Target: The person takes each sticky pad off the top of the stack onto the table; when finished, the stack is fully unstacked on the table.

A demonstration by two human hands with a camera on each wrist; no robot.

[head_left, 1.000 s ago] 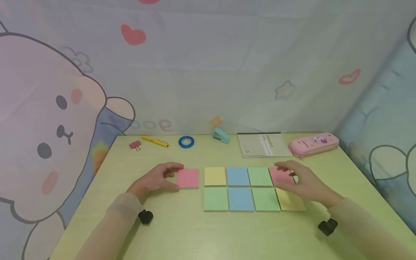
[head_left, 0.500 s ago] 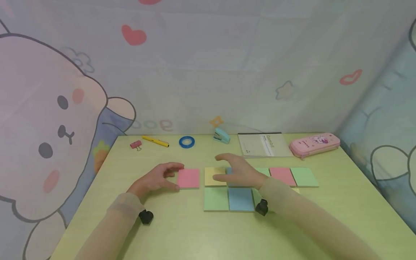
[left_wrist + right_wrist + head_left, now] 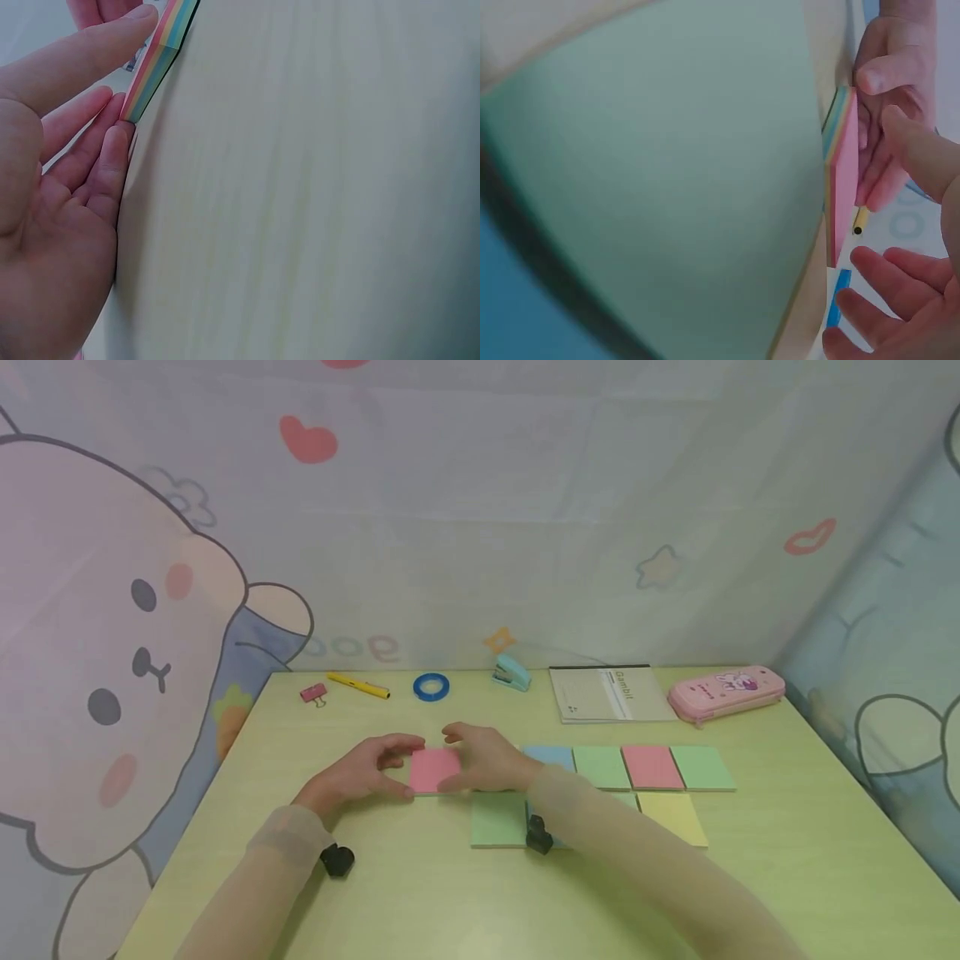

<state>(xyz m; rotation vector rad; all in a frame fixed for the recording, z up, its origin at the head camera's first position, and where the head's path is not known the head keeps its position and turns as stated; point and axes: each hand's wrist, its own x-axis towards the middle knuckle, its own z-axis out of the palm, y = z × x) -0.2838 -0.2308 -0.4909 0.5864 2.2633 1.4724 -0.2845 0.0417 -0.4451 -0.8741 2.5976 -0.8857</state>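
A stack of square sticky notes [image 3: 429,768], pink on top, lies on the table. Its edge shows coloured layers in the left wrist view. My left hand [image 3: 352,772] holds the stack's left side, thumb at the near corner and fingers at the far one. Over the right side comes my right hand [image 3: 486,758], fingers apart; in the right wrist view they look clear of the pink stack [image 3: 844,172]. Two rows of coloured sticky note pads lie to the right, among them a green pad [image 3: 497,822] and a pink pad [image 3: 652,768]. My right forearm hides several.
Along the table's [image 3: 420,893] back edge lie a binder clip [image 3: 313,693], a yellow pen [image 3: 358,685], blue tape [image 3: 431,687], a stapler [image 3: 512,672], a notebook [image 3: 611,695] and a pink pencil case [image 3: 726,693]. A patterned curtain [image 3: 450,527] hangs behind.
My right hand has left the right end of the upper row, uncovering a green pad there, and has moved left to the pink-topped stack. My left hand stays in place.
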